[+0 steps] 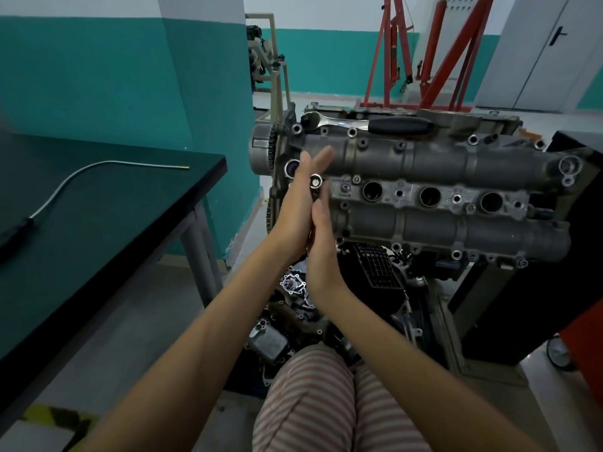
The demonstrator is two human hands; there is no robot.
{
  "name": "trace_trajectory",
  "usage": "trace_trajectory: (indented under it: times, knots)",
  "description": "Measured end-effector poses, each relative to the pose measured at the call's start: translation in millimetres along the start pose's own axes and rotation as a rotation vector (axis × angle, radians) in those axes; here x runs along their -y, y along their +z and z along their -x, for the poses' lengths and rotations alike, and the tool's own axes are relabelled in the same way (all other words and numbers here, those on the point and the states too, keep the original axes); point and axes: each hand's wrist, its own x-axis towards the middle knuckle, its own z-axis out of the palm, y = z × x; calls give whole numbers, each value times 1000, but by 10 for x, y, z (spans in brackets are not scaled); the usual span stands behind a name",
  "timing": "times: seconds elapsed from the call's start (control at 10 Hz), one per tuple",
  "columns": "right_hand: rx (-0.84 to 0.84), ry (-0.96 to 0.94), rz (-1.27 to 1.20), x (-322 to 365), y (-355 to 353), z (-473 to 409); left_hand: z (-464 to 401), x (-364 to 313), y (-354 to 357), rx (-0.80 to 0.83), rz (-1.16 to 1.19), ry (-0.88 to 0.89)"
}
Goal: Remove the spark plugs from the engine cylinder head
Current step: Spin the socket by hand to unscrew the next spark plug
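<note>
Your grey cylinder head point(424, 164) sits across the engine, tilted toward you, with three open plug wells point(430, 196) in a row between its two rounded cam housings. At the leftmost well a chrome socket extension point(316, 184) stands out toward you, square drive end showing.

A dark worktop point(107, 223) fills the left side, standing on grey metal legs point(202, 256) against the teal wall. On it lies a flexible silver wand point(75, 177) with a brass tip at its far right end and a black handle point(13, 233) at the near left edge. The grey floor point(137, 321) runs under it. To the right, the engine point(424, 197) sits on a dark stand point(483, 321), and a ratchet point(368, 124) lies along the engine's far top edge.
</note>
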Motion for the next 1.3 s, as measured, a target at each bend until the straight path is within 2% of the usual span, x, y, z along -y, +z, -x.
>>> trace_trajectory:
  times: [0.1,0.2,0.3,0.4,0.5,0.6,0.7,0.8,0.9,1.0,1.1,1.2,1.3]
  knots:
    - [-35,1,11,153,-39,-211,194,157,-12,-3,69,-34]
    - [-39,-76,59,387,-48,-429,343,233,-13,-80,-6,0]
    - [6,-125,-19,410,-53,-460,233,99,6,-117,-7,29]
    - [-68,-90,58,223,-58,-187,20,-102,-10,-93,16,82]
    - [-59,-99,-30,154,60,18,-47,-142,7,34,-107,109]
    - [-65,-123,-1267,304,-97,-51,138,52,52,5,-121,59]
    - [-264,-233,-52,384,18,-360,307,206,-12,-61,-62,65]
    - [-276,-175,80,411,-10,-476,168,51,-59,-136,-33,75]
    - [-222,-111,9,110,17,-182,-25,-145,-36,-62,-44,75]
    - [-255,-267,-22,2,146,-34,-11,-116,14,78,-115,75]
    - [-109,-230,895,283,65,-208,244,69,42,71,-67,62]
    - [-279,-219,409,622,18,-450,384,173,-9,-39,-21,59]
    - [-350,-109,260,611,53,-486,177,15,-74,-125,-23,104]
